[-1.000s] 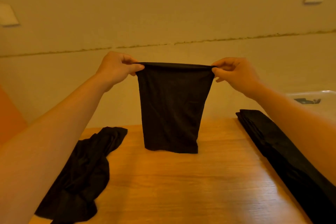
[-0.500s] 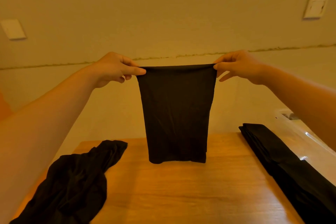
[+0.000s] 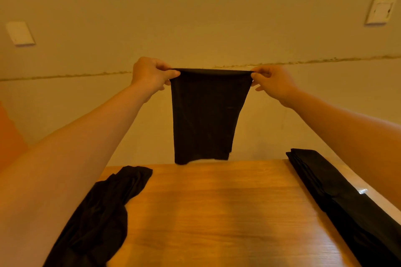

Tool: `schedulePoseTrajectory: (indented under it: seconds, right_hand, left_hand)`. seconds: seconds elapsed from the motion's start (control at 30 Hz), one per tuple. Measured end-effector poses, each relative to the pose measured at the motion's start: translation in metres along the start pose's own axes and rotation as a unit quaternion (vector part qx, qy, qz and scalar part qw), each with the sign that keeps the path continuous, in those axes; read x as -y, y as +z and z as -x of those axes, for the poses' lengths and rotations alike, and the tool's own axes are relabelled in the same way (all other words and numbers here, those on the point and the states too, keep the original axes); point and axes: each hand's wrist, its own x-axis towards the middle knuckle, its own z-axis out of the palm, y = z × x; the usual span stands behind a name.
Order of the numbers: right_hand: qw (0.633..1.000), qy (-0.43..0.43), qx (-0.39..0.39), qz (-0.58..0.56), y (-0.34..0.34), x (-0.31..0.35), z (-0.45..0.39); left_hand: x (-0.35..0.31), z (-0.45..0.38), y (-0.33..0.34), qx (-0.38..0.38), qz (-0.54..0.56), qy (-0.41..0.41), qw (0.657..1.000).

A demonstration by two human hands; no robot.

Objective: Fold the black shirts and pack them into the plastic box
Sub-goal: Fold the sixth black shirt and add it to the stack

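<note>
In the head view, the left hand (image 3: 152,73) and the right hand (image 3: 274,81) each pinch one top corner of a folded black shirt (image 3: 206,117). Each grip is closed tight on the cloth, thumb against fingers, and the top edge is pulled straight between them. The shirt hangs down in the air, and its bottom edge floats just above the far side of the wooden bench (image 3: 217,212). A crumpled black shirt (image 3: 102,214) lies on the left of the bench, not folded yet. A stack of folded black shirts (image 3: 347,206) lies along the right side. Only a small shiny bit that may be the plastic box shows past that stack, so it is hard to be sure. To do this step well, the person should probably keep both corners level, keep the top edge tight, lower the shirt slowly so the bottom lands flat, and then fold it over without wrinkles.
</note>
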Motion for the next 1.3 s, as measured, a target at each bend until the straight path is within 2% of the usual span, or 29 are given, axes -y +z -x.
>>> schedulePoseTrajectory:
  seconds: [0.1, 0.17, 0.3, 0.43, 0.5, 0.6, 0.73, 0.83, 0.93, 1.1, 1.17, 1.3]
  right_hand:
    - [1.0, -0.029, 0.002, -0.006, 0.001, -0.005, 0.028]
    - [0.999, -0.038, 0.031, 0.007, 0.004, -0.018, 0.061]
    - [0.989, -0.04, 0.136, 0.034, 0.015, -0.069, 0.157]
    - [0.959, -0.022, 0.261, 0.11, 0.026, -0.121, 0.256]
    - [0.956, -0.023, 0.274, 0.104, 0.03, -0.134, 0.294]
    - [0.962, -0.04, 0.247, 0.113, 0.026, -0.134, 0.325]
    - [0.972, -0.093, 0.189, 0.107, 0.025, -0.117, 0.333]
    - [0.976, -0.098, 0.162, 0.103, 0.047, -0.098, 0.321]
    - [0.966, -0.087, 0.164, 0.181, 0.089, -0.081, 0.304]
    - [0.901, -0.043, 0.29, 0.322, 0.129, -0.094, 0.303]
    - [0.894, -0.031, 0.298, 0.334, 0.123, -0.1, 0.31]
    - [0.896, -0.037, 0.268, 0.351, 0.111, -0.101, 0.342]
  left_hand:
    - [0.012, 0.027, -0.007, -0.014, -0.032, 0.05, 0.998]
    - [0.032, 0.064, -0.008, 0.004, -0.058, 0.076, 0.995]
    - [0.105, 0.166, -0.001, 0.066, -0.119, 0.147, 0.98]
    - [0.183, 0.268, 0.013, 0.168, -0.254, 0.199, 0.932]
    - [0.198, 0.305, 0.017, 0.167, -0.235, 0.185, 0.939]
    - [0.198, 0.332, 0.015, 0.115, -0.208, 0.176, 0.955]
    - [0.179, 0.338, 0.01, 0.083, -0.21, 0.178, 0.958]
    - [0.158, 0.325, 0.024, 0.084, -0.195, 0.149, 0.966]
    - [0.138, 0.308, 0.062, 0.137, -0.239, 0.113, 0.955]
    - [0.156, 0.308, 0.099, 0.281, -0.353, 0.027, 0.892]
    - [0.164, 0.315, 0.092, 0.291, -0.363, 0.005, 0.885]
    - [0.159, 0.345, 0.077, 0.303, -0.368, -0.006, 0.879]
